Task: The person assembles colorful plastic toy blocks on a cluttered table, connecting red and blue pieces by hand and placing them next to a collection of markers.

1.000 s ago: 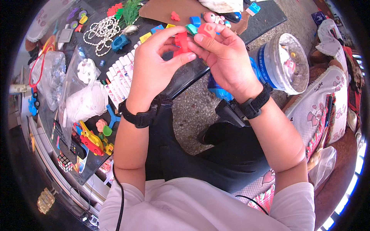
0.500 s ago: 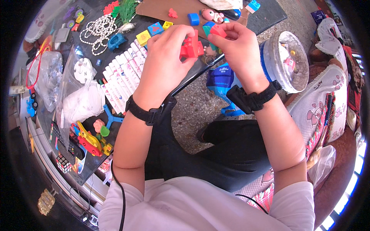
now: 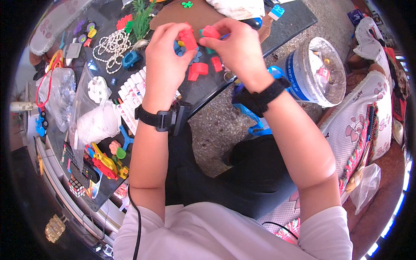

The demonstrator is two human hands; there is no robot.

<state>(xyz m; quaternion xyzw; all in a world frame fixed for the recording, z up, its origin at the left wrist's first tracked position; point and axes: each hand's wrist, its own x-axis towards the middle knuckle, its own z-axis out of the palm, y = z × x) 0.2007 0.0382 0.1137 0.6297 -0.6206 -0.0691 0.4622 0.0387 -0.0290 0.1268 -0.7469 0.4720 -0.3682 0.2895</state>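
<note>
Far left on the dark table, clear plastic bags hold white stuff and small bits, with a bead string and a white domino row beside them. Left hand is curled, fingertips pinching a red toy piece above the table; right hand is curled too, pinching another red piece just beside it, more red bits lying below. Far right, a clear tub on the floor holds small toys, too blurred to name.

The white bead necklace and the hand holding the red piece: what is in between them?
A small blue toy lies between the white bead necklace and the left hand, head view.
</note>
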